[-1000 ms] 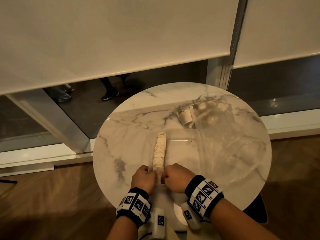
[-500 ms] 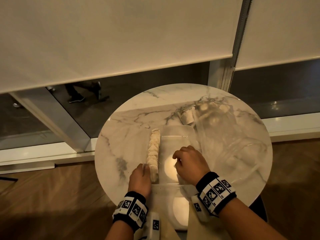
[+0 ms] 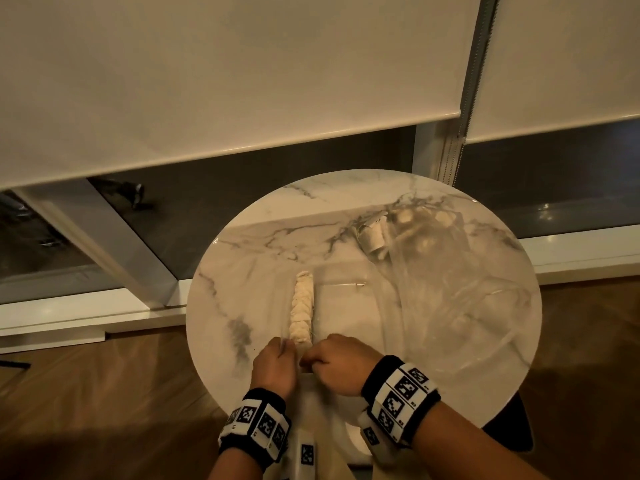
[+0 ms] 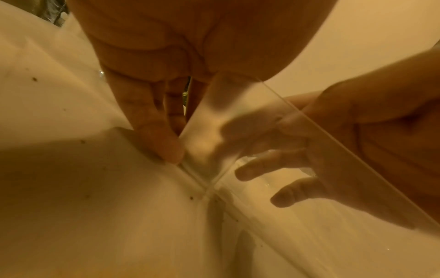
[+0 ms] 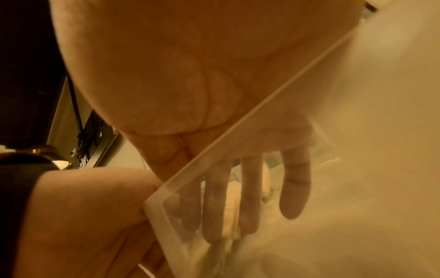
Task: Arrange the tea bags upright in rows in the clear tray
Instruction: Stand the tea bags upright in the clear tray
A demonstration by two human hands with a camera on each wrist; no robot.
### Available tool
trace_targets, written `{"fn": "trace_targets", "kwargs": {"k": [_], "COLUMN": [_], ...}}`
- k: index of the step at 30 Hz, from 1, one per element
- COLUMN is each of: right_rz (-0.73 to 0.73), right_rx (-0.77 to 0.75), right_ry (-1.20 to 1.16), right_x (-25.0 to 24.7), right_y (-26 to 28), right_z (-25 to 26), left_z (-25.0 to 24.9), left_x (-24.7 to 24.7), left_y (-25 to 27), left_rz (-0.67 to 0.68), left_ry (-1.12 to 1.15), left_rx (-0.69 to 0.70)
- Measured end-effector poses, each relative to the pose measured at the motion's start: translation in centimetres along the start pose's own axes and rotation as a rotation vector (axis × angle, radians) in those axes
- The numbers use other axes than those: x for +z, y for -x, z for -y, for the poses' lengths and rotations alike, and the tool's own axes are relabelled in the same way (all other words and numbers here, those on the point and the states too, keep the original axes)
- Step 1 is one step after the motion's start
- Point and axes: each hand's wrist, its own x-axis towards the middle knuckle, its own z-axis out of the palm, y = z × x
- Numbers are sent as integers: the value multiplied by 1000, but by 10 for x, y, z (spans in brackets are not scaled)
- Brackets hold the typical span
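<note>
A round marble table (image 3: 263, 306) carried a clear tray (image 3: 349, 306) at its middle, near the person's edge. Inside the tray, along its 9 o'clock wall, a single row of tea bags (image 3: 302, 308) stood packed together, running from the 6 o'clock end toward 12.

Both hands met at the tray's near left corner. The left hand (image 3: 275, 367) sat outside the 9 o'clock wall; in the left wrist view its fingers (image 4: 157, 139) were fairly straight and pressed down beside the corner (image 4: 209, 180) of the tray, with nothing clasped. The right hand (image 3: 337, 363) reached over the 6 o'clock wall into the tray. Through the wall (image 5: 238, 135) in the right wrist view, its fingers (image 5: 295, 184) hung long and loosely spread, their tips down at the near end of the row. Whether they pinched a bag, I could not tell.

At 1 o'clock on the table lay a crumpled plastic bag (image 3: 450, 289), with more tea bags (image 3: 374, 239) at its far left end, well apart from the tray.

A roller blind (image 3: 225, 81) hung behind the table.
</note>
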Motion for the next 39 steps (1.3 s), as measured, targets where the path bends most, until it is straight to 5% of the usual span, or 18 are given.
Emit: {"fn": "trace_targets", "kwargs": {"k": [5, 11, 16, 19, 22, 25, 28, 32, 39], "right_rz": [-219, -535, -396, -299, -352, -388, -429, -556, -407], "right_rx": [-41, 91, 374, 559, 614, 489, 397, 474, 541], "right_ry": [-84, -194, -102, 57, 50, -149, -247, -358, -275], "right_x": [-21, -70, -96, -85, -72, -69, -68, -72, -114], "right_y": [17, 75, 113, 118, 119, 122, 121, 103, 50], "right_z": [-11, -44, -87, -115, -126, -123, -122, -133, -115], "left_z": [-7, -57, -104, -131, -154, -164, -168, -172, -183], "left_x": [-9, -24, 6, 37, 62, 80, 85, 75, 47], "left_y": [1, 25, 41, 51, 64, 74, 78, 81, 94], "left_rz": [4, -322, -130, 83, 377, 583, 542, 398, 256], "left_ry": [13, -29, 102, -70, -359, -661, -846, -732, -547], "left_rx": [-30, 190, 670, 800, 694, 594, 597, 638, 751]}}
